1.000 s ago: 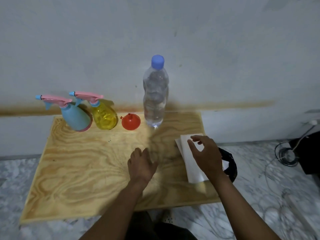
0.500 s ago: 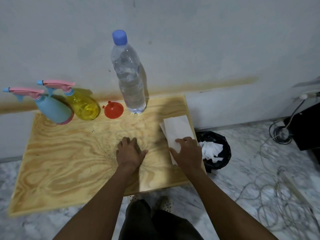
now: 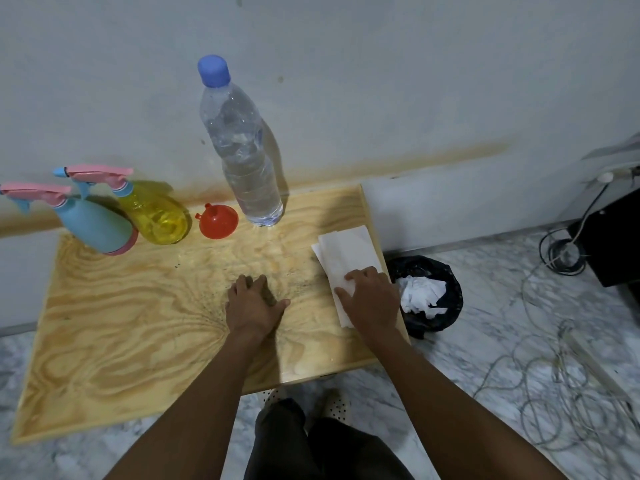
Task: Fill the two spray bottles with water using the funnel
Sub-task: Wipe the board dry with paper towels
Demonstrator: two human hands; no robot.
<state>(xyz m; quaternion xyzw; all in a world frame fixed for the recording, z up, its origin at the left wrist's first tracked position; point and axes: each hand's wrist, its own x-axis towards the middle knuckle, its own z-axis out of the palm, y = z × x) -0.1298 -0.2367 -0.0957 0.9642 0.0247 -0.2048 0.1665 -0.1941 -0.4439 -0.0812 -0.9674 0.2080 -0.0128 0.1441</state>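
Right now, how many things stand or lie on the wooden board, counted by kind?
Spray bottles: 2, blue and yellow
Funnel: 1
Water bottle: 1
Stack of paper towels: 1
Total: 5

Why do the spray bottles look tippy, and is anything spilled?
Nothing looks spilled on the plywood board. The blue spray bottle and yellow spray bottle appear to lean, probably from the wide lens. Only oddity: the white paper towels under the right hand overhang the board's right edge, above the black bin.
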